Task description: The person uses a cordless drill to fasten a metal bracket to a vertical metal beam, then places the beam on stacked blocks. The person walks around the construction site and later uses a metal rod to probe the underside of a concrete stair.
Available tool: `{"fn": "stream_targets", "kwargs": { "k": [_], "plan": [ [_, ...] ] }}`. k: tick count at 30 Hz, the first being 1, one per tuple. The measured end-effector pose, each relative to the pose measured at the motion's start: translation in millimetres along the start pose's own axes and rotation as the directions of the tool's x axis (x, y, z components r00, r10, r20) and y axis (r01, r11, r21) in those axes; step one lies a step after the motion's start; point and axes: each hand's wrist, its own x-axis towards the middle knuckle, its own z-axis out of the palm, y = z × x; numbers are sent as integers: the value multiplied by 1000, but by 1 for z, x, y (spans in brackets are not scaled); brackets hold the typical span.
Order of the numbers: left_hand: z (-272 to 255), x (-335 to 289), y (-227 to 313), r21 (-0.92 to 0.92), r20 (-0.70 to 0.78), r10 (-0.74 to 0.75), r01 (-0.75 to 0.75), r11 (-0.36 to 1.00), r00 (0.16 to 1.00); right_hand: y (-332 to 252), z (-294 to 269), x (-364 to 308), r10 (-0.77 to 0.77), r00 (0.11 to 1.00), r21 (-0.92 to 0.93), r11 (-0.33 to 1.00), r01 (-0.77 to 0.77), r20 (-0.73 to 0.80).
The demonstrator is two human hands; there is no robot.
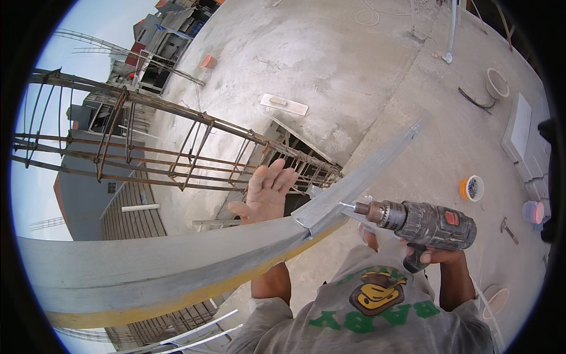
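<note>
Clock = picture face. 9 to 11 o'clock: rebar cage (159, 105), rusty round bars tied with bent square stirrups, rough, slanting down toward center.

8 o'clock through center to 2: long grey metal profile (171, 259), smooth flat faces, straight folds bowed by the lens, yellow strip along the near section's lower edge. Long axis 8 to 2, far end pointing 2. Sections overlap just below center; ragged cut lip there.

Center, slightly toward 11: left hand (268, 192), empty, fingers spread wide, palm toward camera, fingertips up at 12. Forearm passes behind profile; can't tell if wrist touches it.

12: flat pale hand float (285, 104) on scuffed grey concrete.

4 o'clock: right hand (439, 255) wrapped round the grip of a cordless drill (439, 226); trigger finger not readable. Ribbed black plastic body, scuffed, red patch, worn steel chuck, thin bit. Drill axis roughly 4 to 10, bit toward between 9 and 10. Tip overlaps profile in view; contact can't be confirmed.

3: round orange tub (471, 189), pale rim, small dark pieces inside. Beyond, toward 4: hammer (509, 231), slim handle, on concrete.
</note>
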Motion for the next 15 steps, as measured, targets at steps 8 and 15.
{"fn": "stream_targets", "kwargs": {
  "k": [8,15],
  "plan": [
    [71,-76,53,447,-256,552,-409,796,794,-5,1,14,-68,997,-14,998,67,-48],
    [109,-66,45,844,-389,660,-37,535,643,-9,-4,19,-120,992,-74,990,123,42]
  ]
}}
